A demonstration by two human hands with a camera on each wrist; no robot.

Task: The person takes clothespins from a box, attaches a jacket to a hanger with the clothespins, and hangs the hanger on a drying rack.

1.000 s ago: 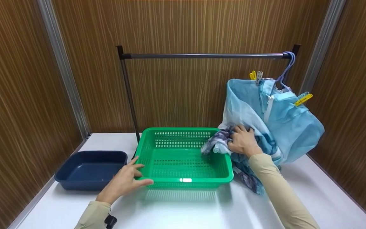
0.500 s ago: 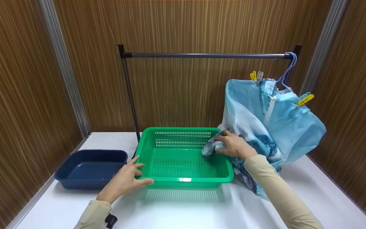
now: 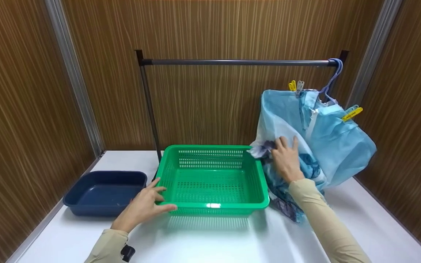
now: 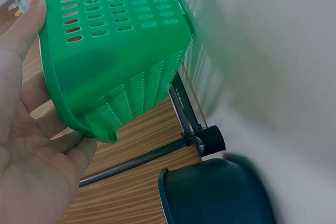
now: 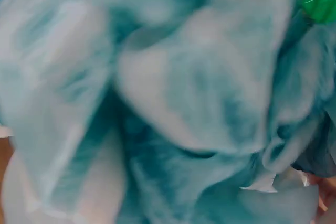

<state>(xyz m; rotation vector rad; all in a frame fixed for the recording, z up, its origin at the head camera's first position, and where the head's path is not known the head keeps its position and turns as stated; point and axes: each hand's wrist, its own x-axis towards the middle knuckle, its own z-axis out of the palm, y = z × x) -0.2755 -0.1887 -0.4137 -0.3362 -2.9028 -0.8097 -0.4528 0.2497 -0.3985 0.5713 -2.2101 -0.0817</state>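
A light-blue and white patterned skirt [image 3: 281,120] with a white zipper hangs from a purple hanger [image 3: 333,78] by clothespins [image 3: 352,114]. Its lower part bunches beside the green basket [image 3: 210,206]. My right hand [image 3: 286,159] holds its purple-and-white edge [image 3: 262,149] near the basket's right back corner. Blurred folds of the skirt [image 5: 194,87] fill the right wrist view and mostly hide the fingers. My left hand [image 3: 143,210] holds the front left corner of the basket; in the left wrist view the thumb and fingers touch the basket rim [image 4: 52,87].
A dark blue bin [image 3: 104,210] stands left of the basket on the white table [image 3: 210,243]. Behind it rises a rack with a dark rail [image 3: 232,62]. Wood-grain walls [image 3: 210,109] enclose the back and sides.
My right hand reached left over the basket, then moved back right and up with the skirt's edge. The cloth that hung inside the basket is now at its rim. My left hand stayed put.
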